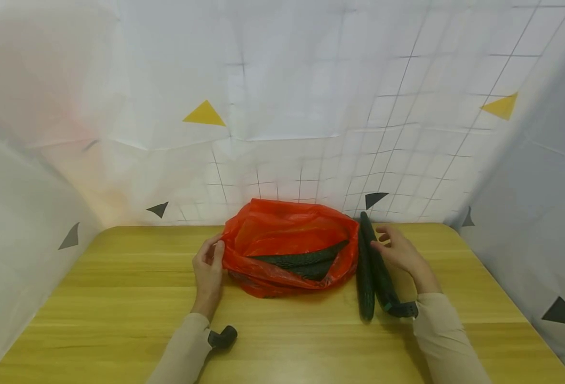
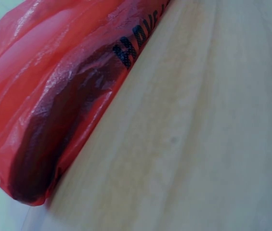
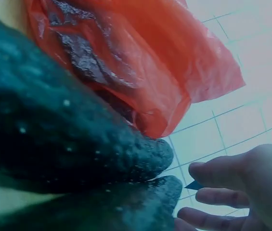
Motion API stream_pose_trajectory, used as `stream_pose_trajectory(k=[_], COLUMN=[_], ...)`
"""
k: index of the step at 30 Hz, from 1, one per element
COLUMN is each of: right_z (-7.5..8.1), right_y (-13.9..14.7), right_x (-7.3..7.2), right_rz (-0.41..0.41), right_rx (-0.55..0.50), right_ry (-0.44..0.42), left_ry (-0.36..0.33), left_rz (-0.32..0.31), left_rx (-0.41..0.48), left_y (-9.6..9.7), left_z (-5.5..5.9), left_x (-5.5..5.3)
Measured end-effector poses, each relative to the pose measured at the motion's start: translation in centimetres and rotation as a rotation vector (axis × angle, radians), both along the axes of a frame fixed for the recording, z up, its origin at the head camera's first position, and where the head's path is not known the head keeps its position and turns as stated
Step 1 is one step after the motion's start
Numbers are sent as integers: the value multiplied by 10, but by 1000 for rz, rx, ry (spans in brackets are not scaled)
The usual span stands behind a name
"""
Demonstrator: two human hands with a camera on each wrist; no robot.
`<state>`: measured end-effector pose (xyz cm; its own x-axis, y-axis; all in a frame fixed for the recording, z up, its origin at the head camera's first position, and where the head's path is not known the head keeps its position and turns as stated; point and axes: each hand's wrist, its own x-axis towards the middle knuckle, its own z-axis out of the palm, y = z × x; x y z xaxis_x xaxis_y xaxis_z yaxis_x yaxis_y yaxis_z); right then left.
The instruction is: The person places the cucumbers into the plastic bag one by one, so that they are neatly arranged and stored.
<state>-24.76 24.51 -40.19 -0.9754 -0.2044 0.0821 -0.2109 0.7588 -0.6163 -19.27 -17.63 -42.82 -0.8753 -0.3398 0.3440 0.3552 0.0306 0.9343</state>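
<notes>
A red plastic bag (image 1: 282,213) lies with its mouth spread toward me, and cucumbers (image 1: 301,260) show inside it. My left hand (image 1: 208,272) pinches the bag's left edge between thumb and fingers. In the left wrist view a dark cucumber shape (image 2: 49,130) shows through the film. To the right of the bag, two cucumbers (image 1: 366,277) lie side by side on the table, pointing away from me. My right hand (image 1: 402,253) is beside the right-hand cucumber, its fingers loosely bent; in the right wrist view the fingers (image 3: 222,196) hold nothing.
The wooden table (image 1: 119,298) runs back to a white sheet wall (image 1: 287,106) with grid lines and triangle marks. More sheeting (image 1: 541,213) hangs at the right side. A dark wrist camera (image 1: 402,309) on my right wrist is close to the right-hand cucumber's near end.
</notes>
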Motion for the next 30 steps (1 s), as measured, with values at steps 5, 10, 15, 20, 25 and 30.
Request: stream_pose_trajectory(k=[5, 10, 15, 20, 25, 30], right_z=[-6, -10, -10, -9, -10, -9], right_y=[0, 0, -2, -2, -1, 0], right_x=[-1, -1, 0, 0, 0, 0], right_rz=[23, 17, -5, -8, 1, -2], right_rx=[2, 6, 23, 38, 58, 89], right_ry=[-25, -57, -123, -155, -168, -177], left_ry=[1, 12, 8, 2, 19, 30], left_rz=[1, 0, -7, -8, -11, -18], left_rx=[0, -1, -2, -4, 7, 25], left_y=[0, -1, -1, -1, -1, 0], left_z=[-1, -2, -3, -2, -3, -3], left_x=[0, -2, -2, -1, -2, -2])
